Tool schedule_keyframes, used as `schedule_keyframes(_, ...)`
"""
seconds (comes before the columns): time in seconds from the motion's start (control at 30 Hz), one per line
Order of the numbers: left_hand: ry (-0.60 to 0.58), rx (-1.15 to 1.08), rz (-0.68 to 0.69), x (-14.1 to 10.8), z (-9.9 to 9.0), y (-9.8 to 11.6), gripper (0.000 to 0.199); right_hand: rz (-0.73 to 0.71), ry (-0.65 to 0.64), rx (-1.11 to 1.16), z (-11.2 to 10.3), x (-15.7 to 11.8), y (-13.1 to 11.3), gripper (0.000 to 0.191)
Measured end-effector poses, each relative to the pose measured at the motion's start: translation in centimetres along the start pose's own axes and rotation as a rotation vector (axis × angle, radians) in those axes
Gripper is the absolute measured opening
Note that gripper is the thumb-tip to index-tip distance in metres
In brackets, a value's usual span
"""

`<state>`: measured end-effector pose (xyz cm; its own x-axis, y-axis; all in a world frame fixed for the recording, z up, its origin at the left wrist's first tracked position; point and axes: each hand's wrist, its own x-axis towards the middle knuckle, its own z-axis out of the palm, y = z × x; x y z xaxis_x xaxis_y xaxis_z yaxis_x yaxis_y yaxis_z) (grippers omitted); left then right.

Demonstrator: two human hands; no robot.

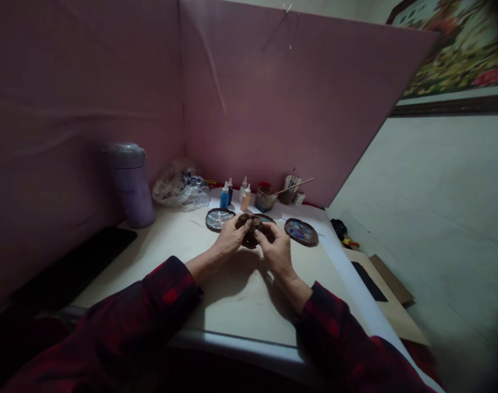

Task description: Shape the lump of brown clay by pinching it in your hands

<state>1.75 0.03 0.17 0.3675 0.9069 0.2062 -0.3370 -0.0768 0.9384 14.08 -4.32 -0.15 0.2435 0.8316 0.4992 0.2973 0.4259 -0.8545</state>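
Both of my hands hold one lump of dark brown clay point(250, 240) above the middle of the table. My left hand point(231, 236) grips its left side, with the thumb on top. On the right side, my right hand point(276, 248) presses it with thumb and fingers. Just behind my left hand lies a dark-rimmed oval piece with a pale blue inside point(218, 219). A similar piece point(267, 218) is partly hidden behind my hands. To the right rests a third one with blue and purple patches point(301, 232).
Small bottles point(245, 198), a jar point(266, 198) with a brush across it and a holder of pens point(290, 191) stand at the back. A purple tumbler point(133, 188), a plastic bag point(181, 185) and a black mat point(93, 262) are leftward. Pink panels enclose the table point(241, 311).
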Motion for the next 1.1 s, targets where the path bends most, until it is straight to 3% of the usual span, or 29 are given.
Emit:
schedule_keyframes(0.2,-0.066,-0.179,-0.074,-0.8,0.2,1.1,0.035,-0.069,0.02,-0.093,-0.2,0.2,0.2,0.018)
schedule_keyframes(0.37,0.01,-0.343,-0.198,-0.7,0.1,1.3,0.027,-0.152,-0.022,-0.128,-0.2,-0.1,-0.3,0.014)
schedule_keyframes(0.6,0.093,-0.485,-0.227,0.3,-0.5,0.0,0.018,-0.332,-0.038,-0.185,0.1,-0.7,-0.9,0.009)
schedule_keyframes(0.7,0.076,-0.484,-0.244,0.2,-0.5,0.2,0.019,-0.289,-0.029,-0.175,0.0,-0.6,-0.8,0.01)
schedule_keyframes(0.87,-0.063,-0.458,-0.219,-0.6,0.0,1.2,0.025,-0.093,0.019,-0.115,-0.2,-0.2,-0.4,0.015)
schedule_keyframes(0.97,-0.139,-0.411,-0.13,-0.8,0.1,1.4,0.029,-0.104,0.022,-0.099,-0.3,0.0,-0.3,0.017)
schedule_keyframes(1.1,-0.142,-0.327,-0.069,-0.8,0.1,1.3,0.033,-0.116,0.004,-0.086,-0.4,-0.1,-0.5,0.017)
